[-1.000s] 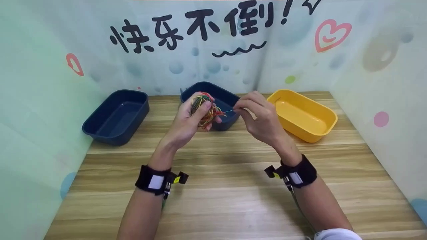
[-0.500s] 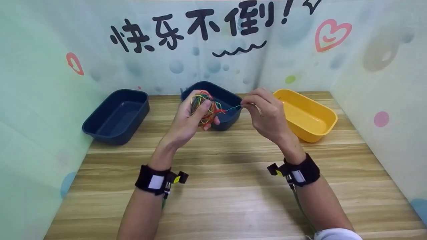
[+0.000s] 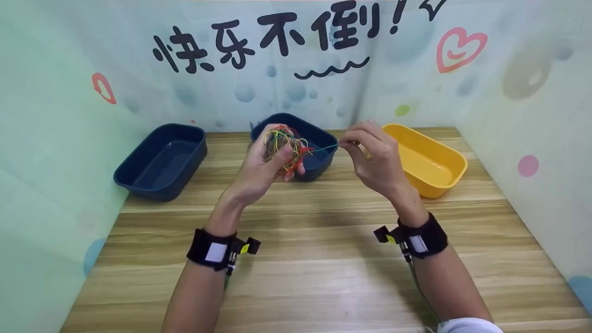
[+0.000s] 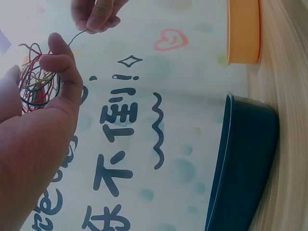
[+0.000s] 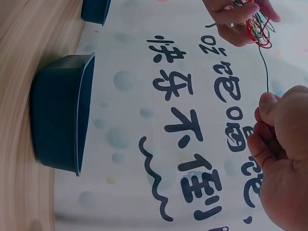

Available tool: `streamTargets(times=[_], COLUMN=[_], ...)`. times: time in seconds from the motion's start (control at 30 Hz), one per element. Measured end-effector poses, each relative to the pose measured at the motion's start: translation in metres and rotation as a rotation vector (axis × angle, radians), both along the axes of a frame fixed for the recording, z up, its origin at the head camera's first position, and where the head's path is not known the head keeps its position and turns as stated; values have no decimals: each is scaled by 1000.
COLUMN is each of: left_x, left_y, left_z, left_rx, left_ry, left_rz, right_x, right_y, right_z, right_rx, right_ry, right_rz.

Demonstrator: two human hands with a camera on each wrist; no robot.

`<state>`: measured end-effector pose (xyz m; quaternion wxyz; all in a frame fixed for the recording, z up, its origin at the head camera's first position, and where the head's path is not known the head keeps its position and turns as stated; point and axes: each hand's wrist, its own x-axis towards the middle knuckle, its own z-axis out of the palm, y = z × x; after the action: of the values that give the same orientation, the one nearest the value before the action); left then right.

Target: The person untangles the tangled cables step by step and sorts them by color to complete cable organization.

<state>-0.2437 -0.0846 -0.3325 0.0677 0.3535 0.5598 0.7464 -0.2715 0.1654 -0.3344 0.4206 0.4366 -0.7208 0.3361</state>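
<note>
My left hand (image 3: 252, 173) grips a loose tangle of thin red, yellow and green strings (image 3: 279, 138), its thumb lying across the front. From the tangle one green strand (image 3: 326, 148) runs out to the right. My right hand (image 3: 377, 157) pinches that strand's far end between thumb and forefinger. In the right wrist view the green strand (image 5: 266, 67) hangs nearly straight between the hands. The left wrist view shows loops of the tangle (image 4: 37, 91) sticking out past the fingers. Both hands are held above the table, over and near the middle blue bin (image 3: 319, 167).
Another dark blue bin (image 3: 150, 193) stands at the left on the wooden table (image 3: 314, 268). A yellow bin (image 3: 430, 190) is at the right, partly behind my right hand. Printed cloth walls (image 3: 277, 101) close off the back and sides. Each wrist wears a black strap (image 3: 213, 249).
My right hand has drawn away to the right and slightly up, so a longer stretch of green strand shows between the hands. The left hand has hardly moved.
</note>
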Motion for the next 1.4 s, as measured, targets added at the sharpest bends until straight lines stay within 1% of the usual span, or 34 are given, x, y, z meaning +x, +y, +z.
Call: streamTargets(times=[0.1,0.17,0.27,0.37,0.43,0.53,0.6,0.73,0.87,1.0,1.17,1.23,1.4], left_x=[-1,-2,-5,-8,-9,-10,-10,-11,-13,-13,-13,-12,-11], left_y=[-1,-2,-2,-2,-2,0,1,2,2,0,-3,-4,-2], left_z=[-2,-4,-8,-12,-13,-15,-15,-16,-16,-15,-15,-15,-14], left_rx=[-3,7,55,117,148,173,180,178,173,182,180,174,161], left_ry=[3,9,7,-11,-32,-69,-91,-122,-146,-171,-190,-192,-191], left_rz=[-3,-23,-107,-215,-274,-329,-345,-328,-271,-228,-169,-162,-173], right_x=[0,0,0,0,0,0,0,-1,-1,-2,-4,-5,-7], right_y=[2,2,3,3,3,4,4,5,6,10,18,20,25], right_z=[-1,-2,-2,-2,-3,-3,-3,-3,-1,1,3,3,4], right_rx=[9,11,19,28,36,43,42,26,11,-7,-70,-86,-93], right_ry=[-19,-26,-35,-40,-42,-46,-47,-42,-23,-6,-2,0,14], right_rz=[15,24,25,25,24,25,26,26,10,-25,-57,-71,-107])
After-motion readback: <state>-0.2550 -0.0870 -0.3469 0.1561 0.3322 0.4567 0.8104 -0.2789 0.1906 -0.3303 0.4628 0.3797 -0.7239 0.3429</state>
